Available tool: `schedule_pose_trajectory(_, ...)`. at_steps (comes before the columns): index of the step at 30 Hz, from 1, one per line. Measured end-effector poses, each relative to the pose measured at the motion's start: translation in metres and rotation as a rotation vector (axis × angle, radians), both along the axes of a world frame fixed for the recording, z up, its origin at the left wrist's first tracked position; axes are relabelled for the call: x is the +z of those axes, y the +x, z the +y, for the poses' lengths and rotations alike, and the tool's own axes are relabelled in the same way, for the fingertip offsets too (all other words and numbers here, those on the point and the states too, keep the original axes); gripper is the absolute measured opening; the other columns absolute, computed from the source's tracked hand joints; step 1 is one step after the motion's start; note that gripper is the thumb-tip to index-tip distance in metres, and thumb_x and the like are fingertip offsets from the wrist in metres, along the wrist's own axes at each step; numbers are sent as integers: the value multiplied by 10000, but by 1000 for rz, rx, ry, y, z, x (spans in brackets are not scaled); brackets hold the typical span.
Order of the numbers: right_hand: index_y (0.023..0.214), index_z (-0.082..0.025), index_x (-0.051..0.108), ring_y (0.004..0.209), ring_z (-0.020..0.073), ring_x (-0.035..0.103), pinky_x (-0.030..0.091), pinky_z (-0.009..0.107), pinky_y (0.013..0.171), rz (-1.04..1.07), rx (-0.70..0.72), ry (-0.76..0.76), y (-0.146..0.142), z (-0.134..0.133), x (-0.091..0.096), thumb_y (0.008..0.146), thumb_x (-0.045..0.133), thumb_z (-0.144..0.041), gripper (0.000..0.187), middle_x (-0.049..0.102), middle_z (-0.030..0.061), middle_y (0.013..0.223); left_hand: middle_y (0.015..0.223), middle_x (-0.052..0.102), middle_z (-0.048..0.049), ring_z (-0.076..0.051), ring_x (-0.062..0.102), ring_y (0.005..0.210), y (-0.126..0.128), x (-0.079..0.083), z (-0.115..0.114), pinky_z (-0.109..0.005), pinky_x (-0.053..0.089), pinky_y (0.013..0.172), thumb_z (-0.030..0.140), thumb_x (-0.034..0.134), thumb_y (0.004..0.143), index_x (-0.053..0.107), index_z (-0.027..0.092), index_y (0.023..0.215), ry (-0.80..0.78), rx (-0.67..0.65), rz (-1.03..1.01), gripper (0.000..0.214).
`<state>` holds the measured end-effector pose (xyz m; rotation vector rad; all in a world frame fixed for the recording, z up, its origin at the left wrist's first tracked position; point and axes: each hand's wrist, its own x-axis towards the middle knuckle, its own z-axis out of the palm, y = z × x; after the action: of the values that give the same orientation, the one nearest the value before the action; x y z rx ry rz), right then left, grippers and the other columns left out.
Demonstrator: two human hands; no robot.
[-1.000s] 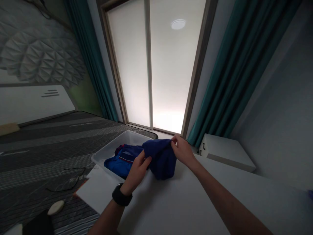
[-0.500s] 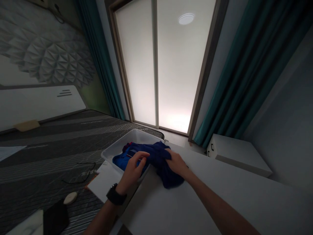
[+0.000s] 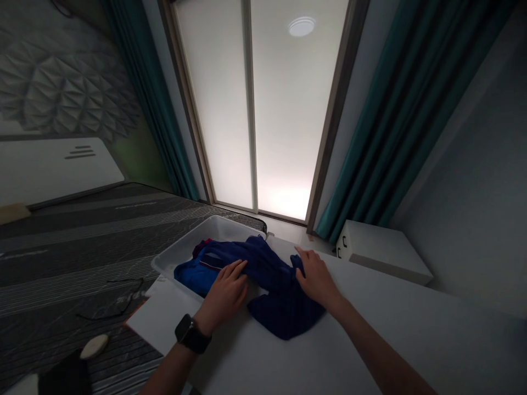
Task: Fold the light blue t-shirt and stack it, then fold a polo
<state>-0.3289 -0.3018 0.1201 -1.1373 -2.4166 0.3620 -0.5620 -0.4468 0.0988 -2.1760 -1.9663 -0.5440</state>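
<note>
So there's a navy garment sprawled right between the two hands, one end in the clear plastic bin up and left of the left hand, the rest flopped over the white tabletop below and left of the right hand. Left hand's palm-down with its fingers stretched out close together, tips on the cloth. Thumb's hidden, so can't tell if it's actually gripping anything. Right hand has thumb and index finger a bit apart, either side of a bunched-up bit of the navy stuff. Might be pinched, might be loose, honestly can't tell.

In the bin, just left of the left hand's fingers, there's some bright blue fabric and a bit of dark red cloth behind it. Black smartwatch on the left wrist. White sheet sits left of that hand, partly under the bin, and a white drawer cabinet stands well beyond the right hand.
</note>
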Motion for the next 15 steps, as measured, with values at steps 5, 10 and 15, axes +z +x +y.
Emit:
schedule_pose_trajectory(5,1478,-213,330,1195,328,467,350,470,1012,-117,238,128,-60,-41,-10,790,640,-379,772,511,150,1333,1356,546,-96,-241,472,1288,4,5,1,-449,452,1064,167,410,930,582,178,1208,55,-60,-172,327)
schedule_pose_trajectory(10,1409,-211,444,1107,290,560,386,442,957,-34,141,62,-98,-32,-6,814,529,-151,604,605,138,1243,1388,503,-117,-258,428,1330,21,25,5,-478,429,1089,166,393,940,487,169,1342,128,-86,-220,412)
schedule_pose_trajectory(15,1119,-248,654,1044,218,620,429,366,950,454,142,-288,-74,-6,8,736,430,-86,472,702,28,1102,1483,393,-113,-290,313,1399,34,30,1,-529,366,1112,130,431,911,501,202,1334,252,-69,-174,435)
